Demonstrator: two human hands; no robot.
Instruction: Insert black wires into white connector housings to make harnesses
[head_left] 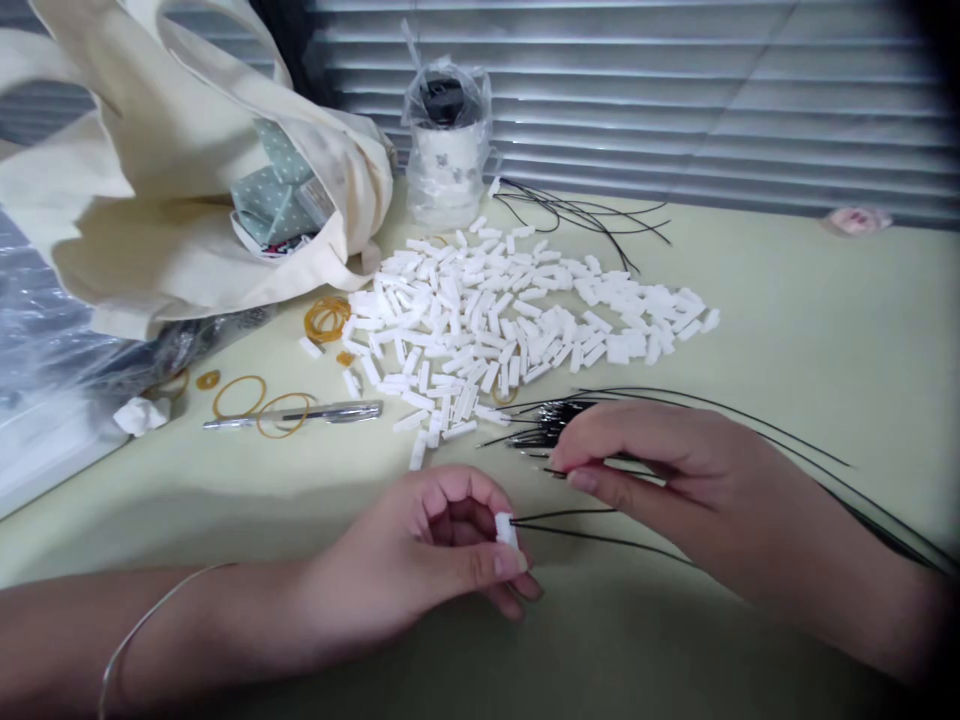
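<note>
Between the thumb and fingers of my left hand (450, 550) is a small white connector housing (507, 530). Two thin black wires (570, 532) run out of its right side, passing under my right hand. My right hand (660, 470) has its thumb and index finger pinched together on a black wire (559, 474) with a metal tip. Just behind those fingers lies a bundle of black wires (551, 420), their bare metal tips pointing left. A large heap of white connector housings (480, 310) spreads over the table beyond both hands.
At the back left a cream cloth bag (300, 170) lies open beside a plastic-wrapped cup (448, 160). Rubber bands (327, 320) and a clear pen (300, 415) lie left of the heap. More black wires (592, 215) rest near the window blinds (637, 100).
</note>
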